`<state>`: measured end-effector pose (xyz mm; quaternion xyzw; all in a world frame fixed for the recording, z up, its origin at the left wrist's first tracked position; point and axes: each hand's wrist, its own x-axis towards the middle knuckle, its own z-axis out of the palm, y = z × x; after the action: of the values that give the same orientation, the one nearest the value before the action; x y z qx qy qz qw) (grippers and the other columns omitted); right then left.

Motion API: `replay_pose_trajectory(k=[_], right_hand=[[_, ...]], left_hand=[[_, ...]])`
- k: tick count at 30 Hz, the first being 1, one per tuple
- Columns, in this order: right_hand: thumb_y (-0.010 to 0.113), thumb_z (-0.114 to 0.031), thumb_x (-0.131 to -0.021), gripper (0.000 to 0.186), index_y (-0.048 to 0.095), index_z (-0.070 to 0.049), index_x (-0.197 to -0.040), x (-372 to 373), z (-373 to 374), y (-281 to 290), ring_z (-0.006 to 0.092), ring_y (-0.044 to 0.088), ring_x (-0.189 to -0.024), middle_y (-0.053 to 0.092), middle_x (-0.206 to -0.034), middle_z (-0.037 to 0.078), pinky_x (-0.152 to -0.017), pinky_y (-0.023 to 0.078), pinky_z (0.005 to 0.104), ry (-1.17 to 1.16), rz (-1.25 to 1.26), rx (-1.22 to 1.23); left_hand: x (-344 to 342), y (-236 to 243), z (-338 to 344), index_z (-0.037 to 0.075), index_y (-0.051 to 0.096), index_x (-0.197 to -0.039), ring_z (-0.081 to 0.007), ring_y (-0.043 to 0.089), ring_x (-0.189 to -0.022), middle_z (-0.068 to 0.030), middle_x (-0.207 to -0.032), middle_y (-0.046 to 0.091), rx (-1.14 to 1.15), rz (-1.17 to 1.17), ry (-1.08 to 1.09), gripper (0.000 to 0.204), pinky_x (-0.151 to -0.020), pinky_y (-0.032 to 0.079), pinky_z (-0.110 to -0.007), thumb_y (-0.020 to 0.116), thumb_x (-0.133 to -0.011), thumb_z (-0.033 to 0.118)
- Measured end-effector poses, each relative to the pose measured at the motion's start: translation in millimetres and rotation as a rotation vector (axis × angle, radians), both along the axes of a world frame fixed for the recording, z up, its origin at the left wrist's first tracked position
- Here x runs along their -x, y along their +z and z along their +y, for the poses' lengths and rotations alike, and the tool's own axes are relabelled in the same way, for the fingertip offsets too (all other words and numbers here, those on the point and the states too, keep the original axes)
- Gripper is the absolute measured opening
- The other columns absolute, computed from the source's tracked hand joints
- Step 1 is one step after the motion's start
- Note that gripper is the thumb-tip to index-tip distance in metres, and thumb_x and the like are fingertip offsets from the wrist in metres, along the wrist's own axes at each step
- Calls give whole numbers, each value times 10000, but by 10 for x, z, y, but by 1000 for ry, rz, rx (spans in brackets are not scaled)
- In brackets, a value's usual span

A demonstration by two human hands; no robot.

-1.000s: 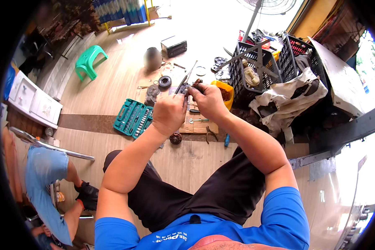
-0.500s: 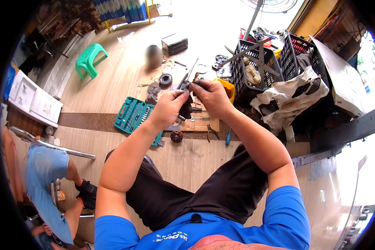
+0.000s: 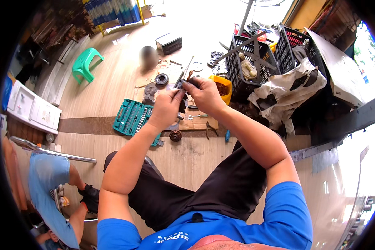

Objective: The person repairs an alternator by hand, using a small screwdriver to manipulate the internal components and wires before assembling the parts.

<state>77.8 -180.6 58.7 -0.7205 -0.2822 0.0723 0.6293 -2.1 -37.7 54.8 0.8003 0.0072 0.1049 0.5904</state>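
Note:
My left hand (image 3: 166, 109) and my right hand (image 3: 206, 96) meet over the work spot, fingertips pinched together. Between them is a small dark, greasy metal part (image 3: 180, 84); its exact kind is hidden by the fingers. Below and beyond the hands lies a brown cardboard sheet (image 3: 196, 124). A teal socket set case (image 3: 127, 118) lies open left of my left hand. Near it are a black ring-shaped part (image 3: 161, 79) and a round copper-brown part (image 3: 175, 136). Pliers (image 3: 211, 130) and a blue-handled screwdriver (image 3: 227, 136) lie nearer my knees, below my right forearm.
A yellow container (image 3: 226, 98) stands right of my right hand, beside black plastic crates (image 3: 242, 85) and a stained white cloth (image 3: 287, 93). Farther left is a green stool (image 3: 87, 64). Another person's leg in light blue shorts (image 3: 50, 171) shows at lower left. A dark box (image 3: 169, 43) stands beyond.
The whole view has shifted slightly, with the far objects sitting a little more to the left and higher. Both hands stay together on the dark part, slightly farther left in the picture.

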Motion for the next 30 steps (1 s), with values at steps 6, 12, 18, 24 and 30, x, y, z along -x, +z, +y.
replay_pose_trajectory(k=[6,12,18,24,30], right_hand=[[658,-145,-945,182,712,24,-983,2,-60,20,44,505,-662,628,-724,-27,-595,439,242,129,115,-113],[614,-176,-976,226,700,32,-949,112,0,-11,29,449,-585,564,-651,-47,-498,388,236,-44,56,91],[616,-200,-967,257,696,39,-922,48,20,-56,44,471,-560,572,-621,-9,-484,401,254,-83,63,171],[652,-197,-954,236,704,32,-975,159,-35,143,40,504,-631,621,-701,-7,-548,435,244,-9,99,112],[661,-169,-940,232,706,43,-1023,14,-107,98,60,566,-713,693,-777,42,-646,485,251,169,249,-157]], left_hand=[[4,-51,182,-3,639,-1087,-127,661,-748,-17,-909,690,759,284,-294,263,-674,538,-245,518,-1035,225],[29,-22,47,-15,642,-880,-301,633,-646,-150,-735,664,-373,-61,105,235,-584,496,-394,576,-972,191],[14,-97,-43,30,591,-821,-363,625,-721,-188,-783,620,-943,-344,246,118,-627,520,-447,635,-859,133],[58,-70,-20,8,623,-908,-318,639,-691,-182,-803,640,-734,-300,170,161,-614,523,-408,631,-901,169],[66,62,83,1,641,-1025,-139,641,-664,-51,-836,684,763,285,-195,232,-570,492,-273,525,-1025,201]])
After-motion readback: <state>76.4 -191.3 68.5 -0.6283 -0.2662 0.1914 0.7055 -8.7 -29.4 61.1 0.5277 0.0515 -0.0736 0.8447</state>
